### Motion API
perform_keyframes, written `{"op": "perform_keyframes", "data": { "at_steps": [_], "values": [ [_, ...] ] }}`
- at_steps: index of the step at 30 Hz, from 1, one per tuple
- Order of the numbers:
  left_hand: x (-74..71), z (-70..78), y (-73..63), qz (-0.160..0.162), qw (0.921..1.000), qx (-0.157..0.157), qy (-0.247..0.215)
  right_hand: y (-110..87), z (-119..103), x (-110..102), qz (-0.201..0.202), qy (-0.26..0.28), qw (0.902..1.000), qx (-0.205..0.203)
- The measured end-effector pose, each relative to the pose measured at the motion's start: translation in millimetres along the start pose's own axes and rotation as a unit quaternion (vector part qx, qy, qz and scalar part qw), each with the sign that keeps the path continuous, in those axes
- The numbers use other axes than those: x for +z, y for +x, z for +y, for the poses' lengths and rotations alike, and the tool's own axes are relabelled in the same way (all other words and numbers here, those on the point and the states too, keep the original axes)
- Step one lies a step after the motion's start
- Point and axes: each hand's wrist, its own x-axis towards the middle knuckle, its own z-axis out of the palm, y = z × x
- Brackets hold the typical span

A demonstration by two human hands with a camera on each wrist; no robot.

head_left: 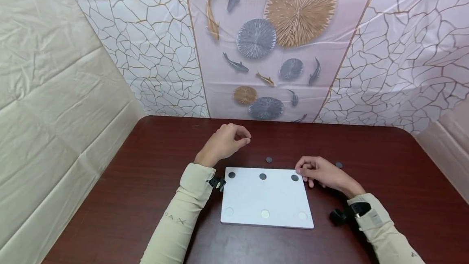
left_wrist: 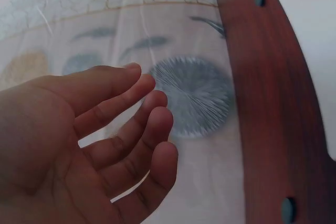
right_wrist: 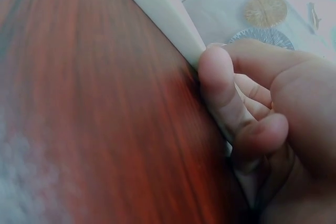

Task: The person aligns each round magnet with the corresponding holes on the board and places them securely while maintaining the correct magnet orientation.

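A thin white rectangular board [head_left: 265, 196] lies on the table, with three dark round discs along its far edge, the middle one [head_left: 263, 177] among them. Three pale round spots [head_left: 265, 214] line its near edge. My right hand [head_left: 322, 173] is at the board's far right corner, thumb and a fingertip pinching the corner; the right wrist view shows the fingertips [right_wrist: 215, 69] right at the board's edge [right_wrist: 165, 14]. My left hand [head_left: 224, 141] hovers beyond the far left corner, its fingers loosely bent around nothing, as the left wrist view also shows.
The dark reddish-brown table [head_left: 121, 186] carries a loose dark disc [head_left: 269, 159] just beyond the board and another disc [head_left: 338, 165] behind the right hand. A patterned cloth [head_left: 165, 52] hangs along the table's far edge, and a pale cloth [head_left: 47, 113] at the left.
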Motion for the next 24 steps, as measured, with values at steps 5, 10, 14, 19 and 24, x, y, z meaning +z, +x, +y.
{"op": "perform_keyframes", "data": {
  "at_steps": [5,10,14,19,24],
  "values": [
    [-3.1,-16.1,1.1,0.009,0.9997,-0.02,-0.009,-1.3,-1.2,-0.6,0.003,-0.003,1.0,0.001],
    [-7.6,-36.3,-1.5,0.013,0.9988,-0.041,-0.025,-1.5,-0.2,0.2,0.0,0.001,1.0,0.002],
    [-9.9,-50.5,-1.7,0.004,0.9977,-0.057,-0.036,-2.2,-0.9,0.3,-0.001,0.001,1.0,-0.003],
    [-15.0,-61.7,-2.1,-0.018,0.9977,-0.052,-0.039,-2.1,-2.3,-0.7,0.006,-0.002,1.0,-0.007],
    [-19.0,-76.7,-6.4,-0.043,0.997,-0.05,-0.04,-0.7,-0.1,0.5,0.004,0.002,1.0,0.003]
  ]
}}
